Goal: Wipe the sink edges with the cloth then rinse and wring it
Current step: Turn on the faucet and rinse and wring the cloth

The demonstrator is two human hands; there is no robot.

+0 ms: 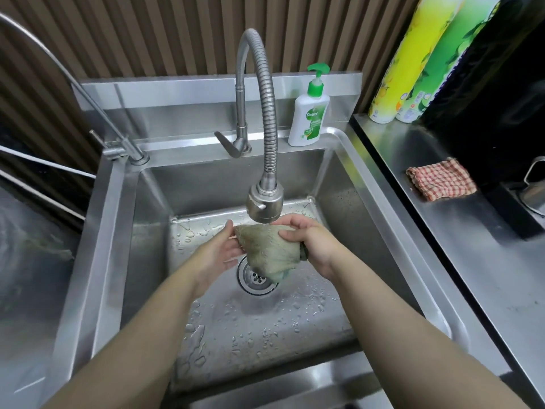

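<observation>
A grey-green cloth [268,249] hangs over the drain [254,282] of the steel sink [109,231], right under the spray head of the flexible tap [264,202]. My right hand [309,240] grips the cloth's upper right corner. My left hand [219,252] pinches its upper left corner between thumb and fingers. The cloth's lower tip droops to the drain. Water drops dot the basin floor. I cannot tell whether water is running.
The tap lever [228,144] and a second thin tap [129,152] stand on the back rim. A soap pump bottle [308,113] sits at the back right corner. On the right counter [442,231] lie a red checked cloth [441,180] and two tall cans [413,60].
</observation>
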